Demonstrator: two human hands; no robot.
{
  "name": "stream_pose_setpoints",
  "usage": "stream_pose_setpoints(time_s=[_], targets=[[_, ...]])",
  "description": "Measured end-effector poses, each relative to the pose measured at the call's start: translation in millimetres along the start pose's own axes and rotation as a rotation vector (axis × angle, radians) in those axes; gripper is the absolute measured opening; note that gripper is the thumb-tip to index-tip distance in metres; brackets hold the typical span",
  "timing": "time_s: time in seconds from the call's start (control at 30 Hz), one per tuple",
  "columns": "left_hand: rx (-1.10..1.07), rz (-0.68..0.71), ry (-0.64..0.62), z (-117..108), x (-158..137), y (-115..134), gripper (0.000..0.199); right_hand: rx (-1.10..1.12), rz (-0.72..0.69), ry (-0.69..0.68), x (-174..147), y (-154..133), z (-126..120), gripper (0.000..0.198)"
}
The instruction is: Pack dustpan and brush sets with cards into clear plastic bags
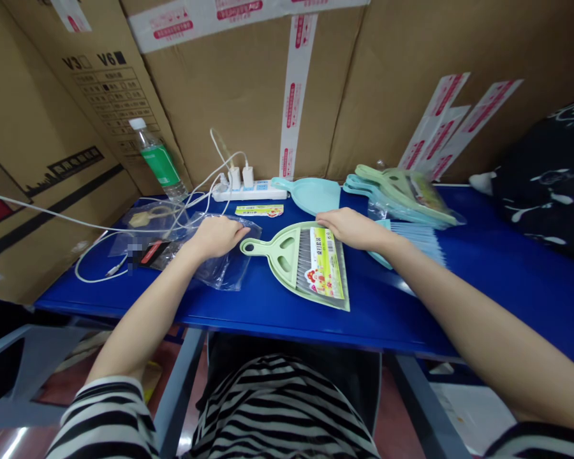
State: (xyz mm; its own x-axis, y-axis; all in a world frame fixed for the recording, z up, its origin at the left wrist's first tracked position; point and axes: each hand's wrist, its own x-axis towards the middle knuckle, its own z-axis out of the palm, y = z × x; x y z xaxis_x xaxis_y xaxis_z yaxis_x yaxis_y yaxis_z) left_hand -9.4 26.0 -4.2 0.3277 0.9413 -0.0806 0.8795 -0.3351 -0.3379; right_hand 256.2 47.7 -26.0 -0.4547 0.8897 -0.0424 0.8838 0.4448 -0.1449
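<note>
A green dustpan [280,262] lies on the blue table with a grey-bristled brush [303,261] nested in it. Across the bristles runs a yellow and white label card [326,264]. My right hand [349,228] is closed at the pan's far edge, by the top of the card; its fingertips are partly hidden. Left of the pan's handle, my left hand [217,236] is closed on a crumpled clear plastic bag [229,268]. Beyond my right hand rests a light blue dustpan [310,193]. A blue brush [416,239] lies partly behind my right forearm.
Bagged green and blue dustpans [406,194] are stacked at the back right. A power strip [263,191] with white cables stands against the cardboard boxes [249,95]. At the back left is a water bottle [157,159]. Another label card [258,210] lies near the strip.
</note>
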Motion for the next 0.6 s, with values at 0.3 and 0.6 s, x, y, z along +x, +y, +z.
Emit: stream_pose_setpoints(time_s=[0.3,0.6], targets=[[-0.092,0.031,0.070,-2.9,-0.5,1.5,0.051,-0.052,0.029,0.012,-2.0,-4.3,-2.1,0.024],[-0.099,0.086,0.080,1.2,1.3,1.9,0.049,0.002,0.066,0.022,-4.2,-9.9,-7.3,0.024]])
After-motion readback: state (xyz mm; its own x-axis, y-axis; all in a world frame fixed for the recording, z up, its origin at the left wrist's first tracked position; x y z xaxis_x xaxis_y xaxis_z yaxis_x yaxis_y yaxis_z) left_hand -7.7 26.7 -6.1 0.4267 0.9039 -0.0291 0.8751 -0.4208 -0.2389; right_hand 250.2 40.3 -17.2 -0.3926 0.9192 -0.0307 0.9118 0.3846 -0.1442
